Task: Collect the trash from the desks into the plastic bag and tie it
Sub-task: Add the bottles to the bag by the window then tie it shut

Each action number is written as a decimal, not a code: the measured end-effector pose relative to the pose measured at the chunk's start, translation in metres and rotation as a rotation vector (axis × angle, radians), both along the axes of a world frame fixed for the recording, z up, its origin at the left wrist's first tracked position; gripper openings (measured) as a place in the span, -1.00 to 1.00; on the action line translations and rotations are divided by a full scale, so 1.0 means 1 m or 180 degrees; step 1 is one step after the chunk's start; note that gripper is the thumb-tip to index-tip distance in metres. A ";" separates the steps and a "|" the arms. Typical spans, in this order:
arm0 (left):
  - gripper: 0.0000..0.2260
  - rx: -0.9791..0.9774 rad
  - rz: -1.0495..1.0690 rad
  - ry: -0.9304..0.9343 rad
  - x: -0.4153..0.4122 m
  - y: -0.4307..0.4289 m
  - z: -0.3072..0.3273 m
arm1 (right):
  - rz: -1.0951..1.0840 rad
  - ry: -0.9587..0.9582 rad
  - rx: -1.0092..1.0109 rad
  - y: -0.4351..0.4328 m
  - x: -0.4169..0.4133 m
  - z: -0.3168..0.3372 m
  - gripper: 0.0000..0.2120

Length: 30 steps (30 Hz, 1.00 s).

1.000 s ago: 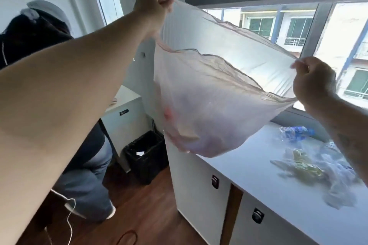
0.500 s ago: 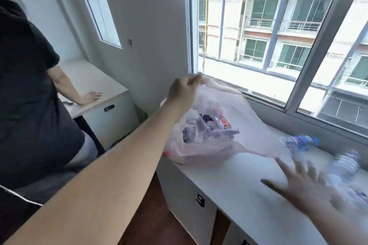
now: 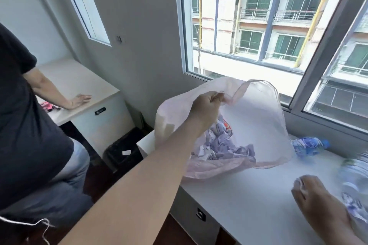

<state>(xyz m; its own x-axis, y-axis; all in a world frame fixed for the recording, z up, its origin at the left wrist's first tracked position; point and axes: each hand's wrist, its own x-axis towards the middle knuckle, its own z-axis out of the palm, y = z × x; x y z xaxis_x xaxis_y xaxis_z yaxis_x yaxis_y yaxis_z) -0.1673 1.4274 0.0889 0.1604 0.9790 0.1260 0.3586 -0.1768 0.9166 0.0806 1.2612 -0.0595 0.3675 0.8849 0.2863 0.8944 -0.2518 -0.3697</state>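
Note:
A thin pinkish plastic bag point(image 3: 256, 123) rests on the white desk point(image 3: 247, 191) with its mouth held up. My left hand point(image 3: 205, 105) is shut on the bag's near rim. Crumpled wrappers and paper point(image 3: 223, 145) lie inside it. My right hand point(image 3: 316, 197) is at the lower right, fingers curled around a blurred clear plastic bottle point(image 3: 356, 175). A crushed bottle with a blue label point(image 3: 307, 145) lies on the desk just right of the bag, by the window.
Another person in a dark shirt point(image 3: 23, 125) stands at the left, a hand on a second white desk point(image 3: 79, 85). A black bin point(image 3: 123, 149) sits on the floor between the desks. A window point(image 3: 258, 26) runs behind the desk.
My right hand, open and reaching half a second ago, has closed around the clear bottle. The bag has come down from the air onto the desk, held by my left hand only.

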 end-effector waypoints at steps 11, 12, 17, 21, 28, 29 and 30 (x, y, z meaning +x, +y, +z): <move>-0.64 0.0202 -0.0461 0.0226 -0.051 0.048 0.041 | 0.1302 0.0225 0.1927 0.115 -0.165 0.143 -0.84; -0.63 0.0205 -0.0498 0.0242 -0.057 0.051 0.043 | 0.1385 0.0179 0.1458 0.128 -0.175 0.142 -0.79; -0.67 0.0310 -0.0524 0.0264 -0.074 0.063 0.042 | 0.1598 -0.0266 -0.0465 0.148 -0.173 0.113 -0.24; -0.64 0.0186 -0.0707 0.0080 -0.066 0.070 0.037 | 0.1191 -0.0779 -0.0088 0.118 -0.134 0.104 -0.23; -0.68 0.0247 -0.1137 0.0108 -0.004 0.055 0.015 | -0.0477 -0.0776 -0.0543 0.001 -0.012 0.050 -0.18; -0.68 0.0257 -0.1146 0.0156 0.003 0.053 0.012 | -0.0693 -0.0669 -0.0933 -0.013 -0.002 0.036 -0.17; -0.68 0.0249 -0.1154 0.0213 0.010 0.052 0.008 | -0.0836 -0.0541 -0.1271 -0.026 0.005 0.022 -0.17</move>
